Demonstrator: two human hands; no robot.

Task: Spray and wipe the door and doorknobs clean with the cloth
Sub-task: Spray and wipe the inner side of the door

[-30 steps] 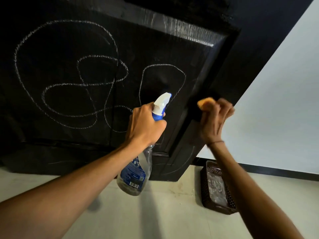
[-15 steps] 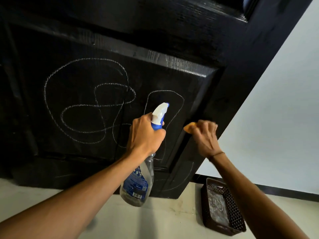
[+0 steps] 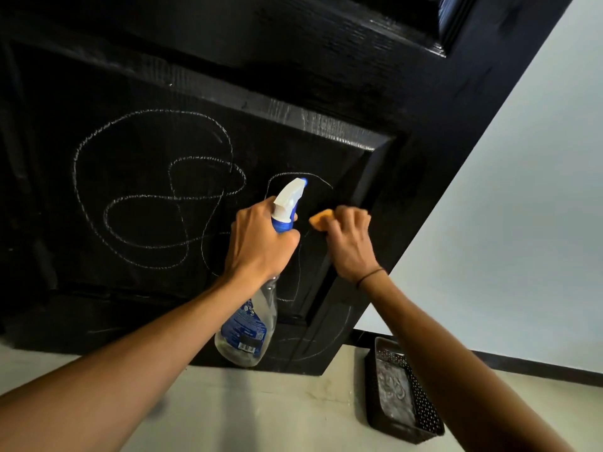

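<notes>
Early in the job: chalk scribbles (image 3: 156, 197) unwiped across most of the black door (image 3: 326, 93). Left hand (image 3: 261, 243) wrapped round spray bottle (image 3: 251, 324), right hand (image 3: 350, 243) clenching orange cloth (image 3: 321, 220) against panel's right edge. No doorknob in view

Two bare forearms are showing from the near edge, with no sleeve reaching either wrist; the left hand (image 3: 261, 243) is wearing no ring, watch or band that can be seen. The right hand (image 3: 350, 244) is likewise showing no ring; its wrist is wearing a thin dark cord bracelet (image 3: 370, 275), sitting snug just behind the hand; whether it is thread or elastic cannot be told. No gloves are covering the fingers of either hand.
</notes>
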